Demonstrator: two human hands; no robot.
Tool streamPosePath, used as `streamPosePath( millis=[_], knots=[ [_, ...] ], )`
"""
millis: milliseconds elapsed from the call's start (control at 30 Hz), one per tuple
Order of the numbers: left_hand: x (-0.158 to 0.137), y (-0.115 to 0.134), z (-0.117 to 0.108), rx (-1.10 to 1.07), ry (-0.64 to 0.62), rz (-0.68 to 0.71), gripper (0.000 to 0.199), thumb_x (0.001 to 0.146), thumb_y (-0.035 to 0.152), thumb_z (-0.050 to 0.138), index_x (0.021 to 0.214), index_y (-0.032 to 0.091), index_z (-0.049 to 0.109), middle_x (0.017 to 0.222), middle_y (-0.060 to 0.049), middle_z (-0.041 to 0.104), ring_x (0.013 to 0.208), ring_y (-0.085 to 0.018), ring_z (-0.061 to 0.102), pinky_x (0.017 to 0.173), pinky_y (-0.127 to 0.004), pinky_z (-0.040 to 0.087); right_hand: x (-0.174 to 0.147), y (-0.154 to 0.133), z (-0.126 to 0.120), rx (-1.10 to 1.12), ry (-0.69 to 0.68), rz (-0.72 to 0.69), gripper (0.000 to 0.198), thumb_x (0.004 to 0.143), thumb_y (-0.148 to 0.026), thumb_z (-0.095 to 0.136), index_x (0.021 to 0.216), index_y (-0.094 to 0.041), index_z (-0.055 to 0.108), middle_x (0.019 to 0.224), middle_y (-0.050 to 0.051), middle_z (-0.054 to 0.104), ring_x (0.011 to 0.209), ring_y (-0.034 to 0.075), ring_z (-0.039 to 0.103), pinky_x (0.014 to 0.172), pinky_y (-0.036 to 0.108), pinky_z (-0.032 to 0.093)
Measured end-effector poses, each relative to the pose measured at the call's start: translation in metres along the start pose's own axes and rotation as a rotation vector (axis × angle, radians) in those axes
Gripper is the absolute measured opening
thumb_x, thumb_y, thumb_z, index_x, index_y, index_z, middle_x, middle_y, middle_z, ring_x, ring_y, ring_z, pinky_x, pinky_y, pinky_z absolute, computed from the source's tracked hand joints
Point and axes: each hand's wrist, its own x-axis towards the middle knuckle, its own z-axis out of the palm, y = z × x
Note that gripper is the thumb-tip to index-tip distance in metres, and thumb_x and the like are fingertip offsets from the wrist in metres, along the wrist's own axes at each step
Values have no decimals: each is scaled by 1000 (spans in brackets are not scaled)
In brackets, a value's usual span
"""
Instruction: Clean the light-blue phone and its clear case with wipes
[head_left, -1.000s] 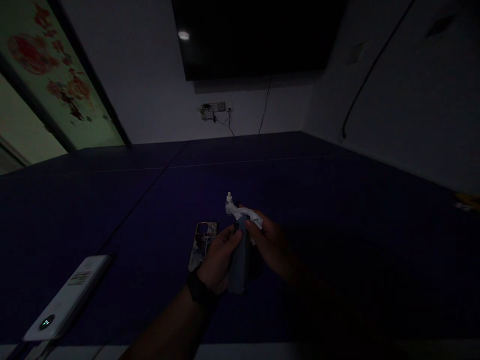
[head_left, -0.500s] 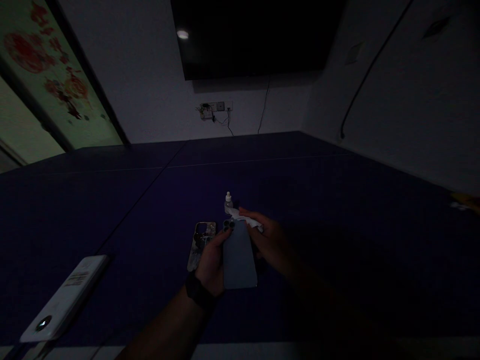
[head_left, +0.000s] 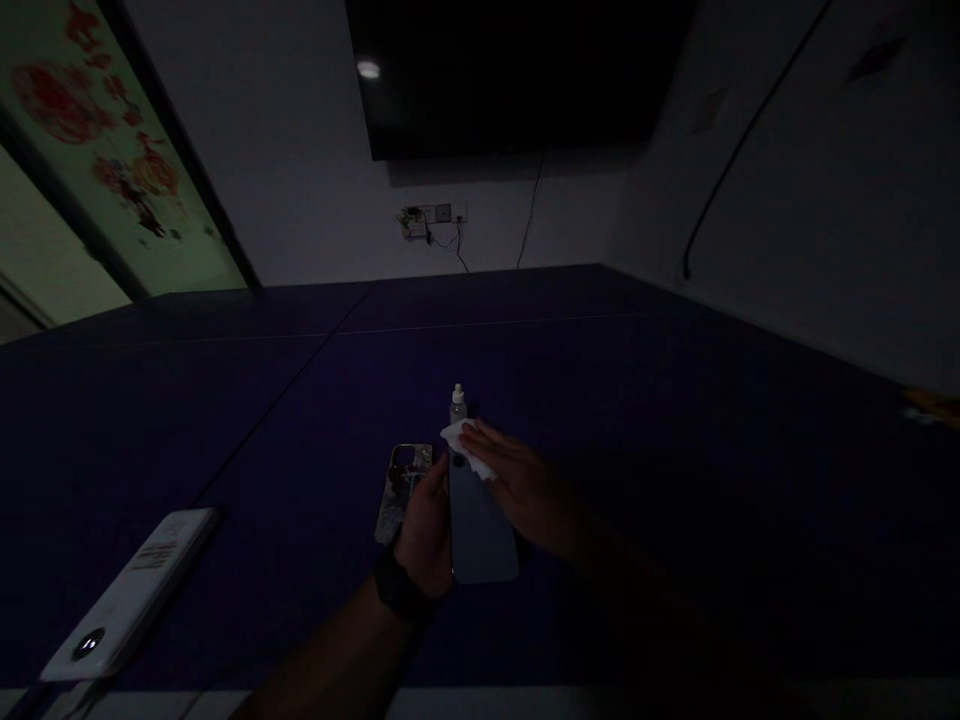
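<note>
My left hand (head_left: 426,525), with a dark watch on its wrist, grips a blue-grey smartphone (head_left: 482,535) by its left edge, back side up. In my right hand (head_left: 525,490) is a white tissue (head_left: 466,447), pressed by the fingers onto the phone's top end. The tissue covers most of the camera lenses there. Just beyond stands a small dropper bottle (head_left: 458,406) with a white cap. To the left of my left hand lies a patterned phone case (head_left: 397,492), partly hidden by that hand.
A white power bank (head_left: 135,590) with a cable lies at the table's near left. The dark blue table (head_left: 300,430) reaches to the wall, where sockets (head_left: 431,215) and a large screen (head_left: 517,80) are mounted. Something yellow (head_left: 934,403) sits at the far right edge.
My right hand has moved left with the tissue, from the phone's upper right edge onto its camera area. My left thumb has shifted off the lenses to the phone's left edge.
</note>
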Motion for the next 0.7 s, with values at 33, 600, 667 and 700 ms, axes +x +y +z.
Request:
streamPosePath(
  millis=[33,600,667,700],
  knots=[
    [1,0,0,-4,4,6,44,101,44,45,124,13,67,106,-13,74,102,-26,72,93,-37,55,-1,3,-2,-20,-50,-64,63,85,-2,47,143,-24,57,151,5,56,146,22,45,121,49,41],
    [4,0,4,-3,-10,-12,46,96,47,51,128,15,64,106,-13,74,99,-27,72,87,-39,57,0,13,-12,-126,-57,-137,62,88,-3,50,149,-17,51,152,13,53,146,25,45,121,51,40],
    [3,1,5,-4,-7,1,44,96,44,51,127,16,65,106,-13,74,98,-27,72,87,-38,57,0,12,-11,-90,-93,-186,63,88,-3,50,148,-18,51,153,12,52,147,25,43,122,51,38],
    [2,1,5,1,-3,-1,43,96,41,51,127,15,65,106,-13,74,98,-27,72,87,-38,57,0,11,-12,-61,-121,-211,61,88,-3,51,147,-20,54,152,10,54,146,24,45,122,50,38]
  ],
)
